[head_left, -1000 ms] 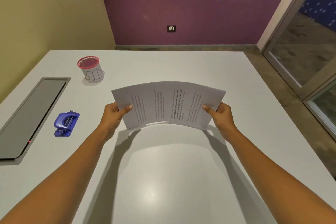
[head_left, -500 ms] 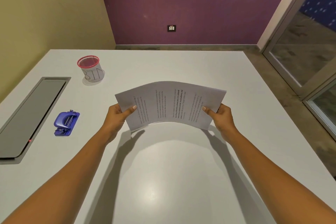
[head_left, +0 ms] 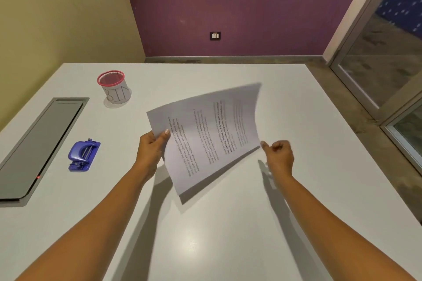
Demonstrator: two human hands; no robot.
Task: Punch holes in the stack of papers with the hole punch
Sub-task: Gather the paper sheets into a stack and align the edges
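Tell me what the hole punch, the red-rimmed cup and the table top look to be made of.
Hole punch: blue glossy plastic shell by its sheen, with a silvery, likely metal bar across the top.
Cup: red wire mesh, probably metal, seen through at the rim, with a white paper-like wrap lettered BIN.
Table top: smooth white laminate or similar, semi-gloss, showing a soft glare spot.

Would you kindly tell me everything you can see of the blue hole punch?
The hole punch is a small two-hole desk punch, glossy blue and plastic-looking, with silvery metal parts showing along the middle of its top. It lies flat on the white table, on the person's left, between the long grey panel set into the tabletop and the left hand. Nothing touches it but the table; both hands are away from it, and no paper is in its slot.
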